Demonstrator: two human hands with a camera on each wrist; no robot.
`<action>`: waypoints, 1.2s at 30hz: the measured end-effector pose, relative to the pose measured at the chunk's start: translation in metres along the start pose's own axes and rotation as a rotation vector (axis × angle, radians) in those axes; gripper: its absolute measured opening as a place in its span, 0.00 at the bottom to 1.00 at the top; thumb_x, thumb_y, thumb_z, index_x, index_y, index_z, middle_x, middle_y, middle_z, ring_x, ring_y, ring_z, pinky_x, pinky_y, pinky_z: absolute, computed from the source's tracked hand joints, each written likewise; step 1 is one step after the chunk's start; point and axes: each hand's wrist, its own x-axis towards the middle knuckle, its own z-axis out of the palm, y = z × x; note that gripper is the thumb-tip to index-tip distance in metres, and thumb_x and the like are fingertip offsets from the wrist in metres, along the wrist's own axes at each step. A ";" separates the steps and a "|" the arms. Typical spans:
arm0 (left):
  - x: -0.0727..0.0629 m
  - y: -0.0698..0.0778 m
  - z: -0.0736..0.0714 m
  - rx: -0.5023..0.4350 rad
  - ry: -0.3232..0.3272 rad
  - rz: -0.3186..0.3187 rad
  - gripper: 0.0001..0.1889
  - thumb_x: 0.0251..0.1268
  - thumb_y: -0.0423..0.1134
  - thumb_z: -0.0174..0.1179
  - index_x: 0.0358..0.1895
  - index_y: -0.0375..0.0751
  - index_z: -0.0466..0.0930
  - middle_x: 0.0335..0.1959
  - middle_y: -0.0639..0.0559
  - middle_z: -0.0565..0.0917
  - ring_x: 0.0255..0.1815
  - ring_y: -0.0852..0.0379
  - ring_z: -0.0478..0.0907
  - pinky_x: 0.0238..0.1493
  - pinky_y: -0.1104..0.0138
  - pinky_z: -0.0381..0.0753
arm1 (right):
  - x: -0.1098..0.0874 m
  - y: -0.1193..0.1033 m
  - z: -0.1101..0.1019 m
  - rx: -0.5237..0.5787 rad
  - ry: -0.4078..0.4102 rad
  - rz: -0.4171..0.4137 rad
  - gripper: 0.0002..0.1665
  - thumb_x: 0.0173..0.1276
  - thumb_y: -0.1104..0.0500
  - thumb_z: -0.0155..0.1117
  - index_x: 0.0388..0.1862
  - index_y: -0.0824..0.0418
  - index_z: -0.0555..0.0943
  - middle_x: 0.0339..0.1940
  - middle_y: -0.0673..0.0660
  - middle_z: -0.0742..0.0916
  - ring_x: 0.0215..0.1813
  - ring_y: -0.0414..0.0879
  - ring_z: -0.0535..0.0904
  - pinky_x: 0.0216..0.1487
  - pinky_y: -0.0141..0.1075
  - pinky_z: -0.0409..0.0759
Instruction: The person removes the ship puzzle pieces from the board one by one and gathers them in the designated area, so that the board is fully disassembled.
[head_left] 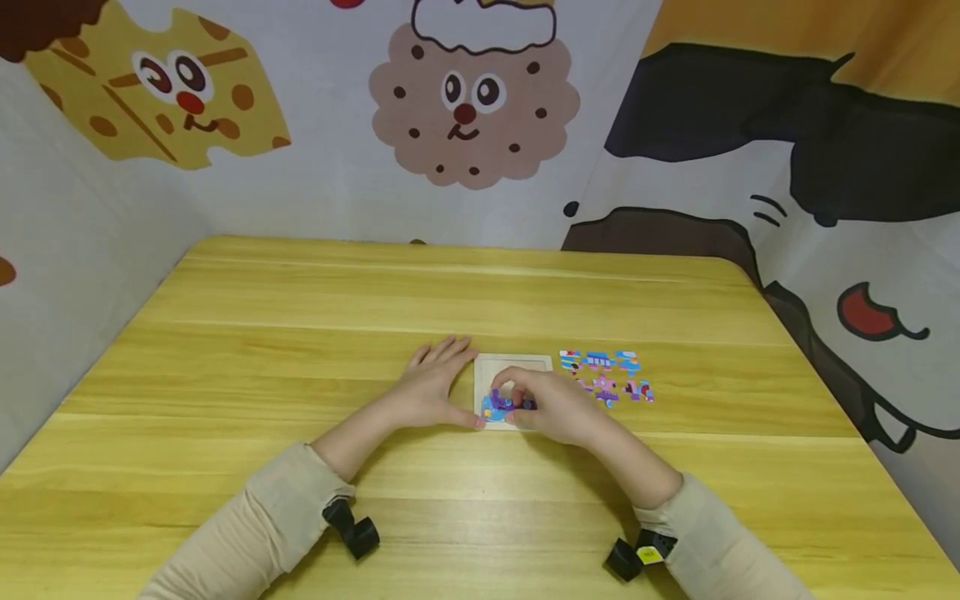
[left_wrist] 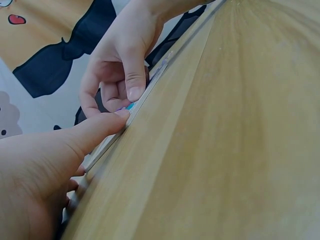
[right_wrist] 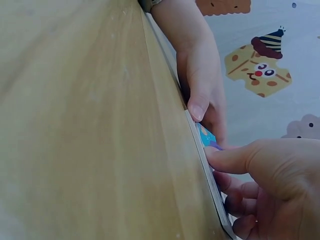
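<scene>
A pale square puzzle board (head_left: 513, 357) lies on the table, its lower left filled with blue and purple puzzle pieces (head_left: 493, 407). Fingers spread, my left hand (head_left: 429, 393) steadies the board's left side, the thumb at its lower left corner. Over the lower right part of the board, my right hand (head_left: 555, 406) has curled fingers and pinches a dark purple puzzle piece (head_left: 529, 404) low against the board. That hand hides much of this piece. In the right wrist view, the right thumb (right_wrist: 227, 159) touches the board's near edge beside a blue piece (right_wrist: 206, 135).
Several loose colourful puzzle pieces (head_left: 606, 385) lie in rows right of the board, partly behind the right hand. The wooden table (head_left: 480, 517) reaches back to a cartoon-printed cloth (head_left: 315, 200). Black wrist cameras sit at both cuffs.
</scene>
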 end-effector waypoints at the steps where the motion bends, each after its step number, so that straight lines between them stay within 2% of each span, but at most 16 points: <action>1: 0.000 0.000 0.000 -0.001 0.001 0.002 0.59 0.43 0.68 0.68 0.75 0.39 0.53 0.77 0.44 0.47 0.76 0.46 0.36 0.69 0.44 0.31 | 0.000 0.000 0.000 0.007 0.006 0.006 0.22 0.59 0.58 0.72 0.51 0.45 0.78 0.30 0.40 0.80 0.28 0.36 0.74 0.31 0.36 0.74; 12: 0.001 -0.002 0.002 0.000 -0.007 -0.003 0.59 0.44 0.69 0.66 0.76 0.41 0.51 0.77 0.46 0.45 0.76 0.47 0.35 0.69 0.46 0.31 | -0.006 0.003 0.006 0.131 0.095 0.032 0.23 0.55 0.60 0.75 0.50 0.48 0.80 0.34 0.42 0.82 0.25 0.38 0.74 0.25 0.34 0.75; 19: 0.001 -0.003 0.001 -0.007 -0.002 0.003 0.58 0.44 0.69 0.67 0.75 0.41 0.52 0.77 0.46 0.45 0.76 0.47 0.36 0.69 0.45 0.31 | -0.004 0.005 0.009 0.261 0.124 0.009 0.17 0.58 0.63 0.72 0.46 0.49 0.81 0.31 0.44 0.82 0.21 0.39 0.71 0.20 0.32 0.71; 24: 0.001 -0.003 0.000 0.000 -0.002 -0.003 0.58 0.44 0.68 0.67 0.76 0.41 0.52 0.77 0.46 0.46 0.76 0.47 0.36 0.70 0.46 0.32 | -0.002 0.006 0.011 0.331 0.145 -0.022 0.14 0.61 0.66 0.69 0.44 0.53 0.82 0.31 0.46 0.84 0.21 0.40 0.73 0.20 0.32 0.72; 36: 0.000 -0.001 -0.001 0.013 -0.001 -0.010 0.59 0.43 0.69 0.68 0.75 0.41 0.52 0.77 0.46 0.46 0.76 0.47 0.37 0.70 0.46 0.32 | -0.002 0.006 0.013 0.481 0.147 0.013 0.11 0.63 0.66 0.67 0.45 0.60 0.82 0.31 0.53 0.85 0.22 0.40 0.71 0.21 0.30 0.69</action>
